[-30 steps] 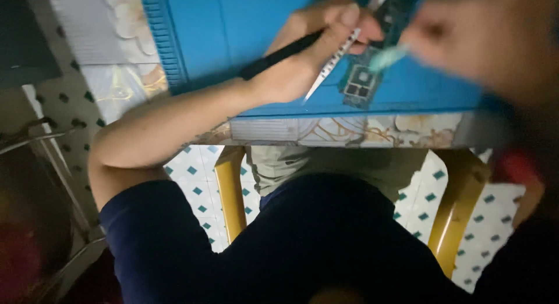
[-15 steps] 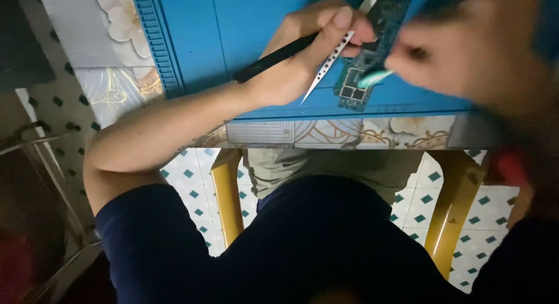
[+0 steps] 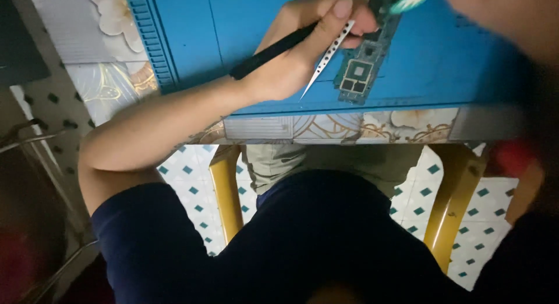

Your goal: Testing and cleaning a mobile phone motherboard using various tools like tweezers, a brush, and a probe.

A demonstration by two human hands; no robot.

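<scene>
My left hand (image 3: 303,45) rests on a blue work mat (image 3: 244,25) and grips two tools at once: a black pen-shaped tool (image 3: 271,51) that points back along my forearm, and silver perforated tweezers (image 3: 329,54) whose tips point down at the mat. Right beside that hand lies a narrow green circuit board (image 3: 361,71) with small dark chips. My right hand (image 3: 501,16) is blurred at the top right, above the board, holding a light teal tool (image 3: 413,0) whose kind I cannot make out.
The mat lies on a table with a floral-patterned top (image 3: 349,128). Below the table edge are the yellow legs of a stool (image 3: 448,199), a tiled floor with diamond marks (image 3: 198,182), and a metal frame (image 3: 29,138) at the left.
My right hand has risen up and to the right, away from the board, with the teal tool. The left hand with its tools has stayed on the mat.
</scene>
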